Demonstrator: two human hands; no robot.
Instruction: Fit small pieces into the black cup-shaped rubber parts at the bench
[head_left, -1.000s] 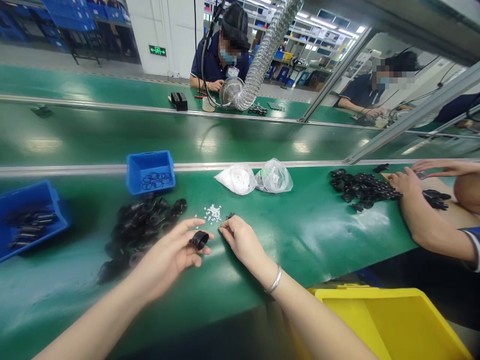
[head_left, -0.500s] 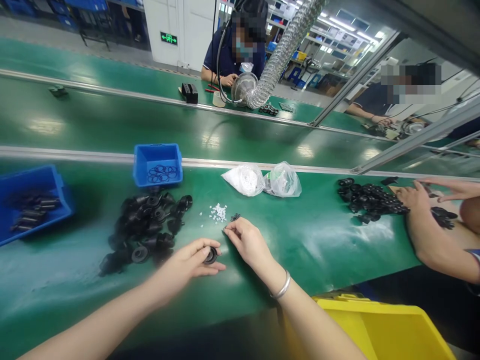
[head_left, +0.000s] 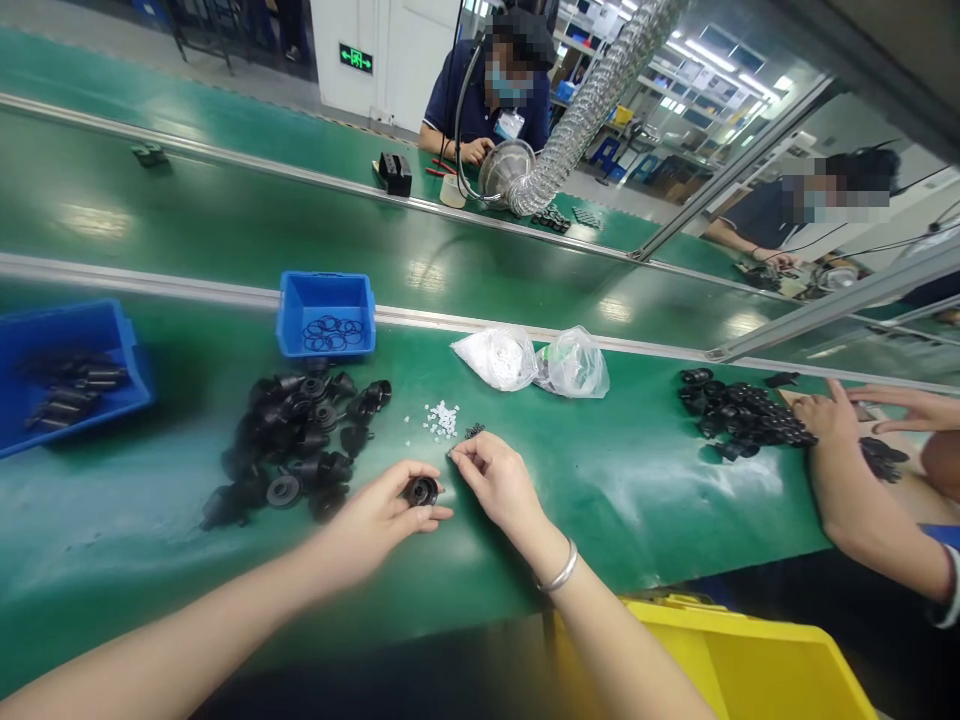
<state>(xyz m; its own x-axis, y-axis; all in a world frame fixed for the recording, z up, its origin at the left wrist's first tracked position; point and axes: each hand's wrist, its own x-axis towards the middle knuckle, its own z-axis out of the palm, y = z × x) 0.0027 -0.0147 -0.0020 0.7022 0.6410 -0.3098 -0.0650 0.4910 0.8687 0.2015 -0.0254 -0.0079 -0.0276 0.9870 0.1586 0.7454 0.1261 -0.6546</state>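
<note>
My left hand (head_left: 394,510) is closed around a black round plastic cap (head_left: 423,491), its hollow side facing up toward me. To its right, my right hand (head_left: 487,475) pinches thumb and forefinger together just above the green table; whatever is between the tips is too small to make out. Beside those fingertips lies a little heap of tiny black pieces (head_left: 475,431). Small white pieces (head_left: 442,420) are scattered just behind. A large pile of black plastic parts (head_left: 300,430) spreads out to the left of my left hand.
Blue bins hold black cylinders (head_left: 79,385) and thin dark rings (head_left: 331,335). Two plastic bags (head_left: 499,358) lie at the back. A co-worker's hands (head_left: 829,415) are at the right, by another black pile (head_left: 742,412). A yellow bin (head_left: 780,660) stands below the front edge.
My left hand has turned the black cap so its hollow side shows more fully. My right hand stays pinched near the tiny black pieces. The view has shifted slightly.
</note>
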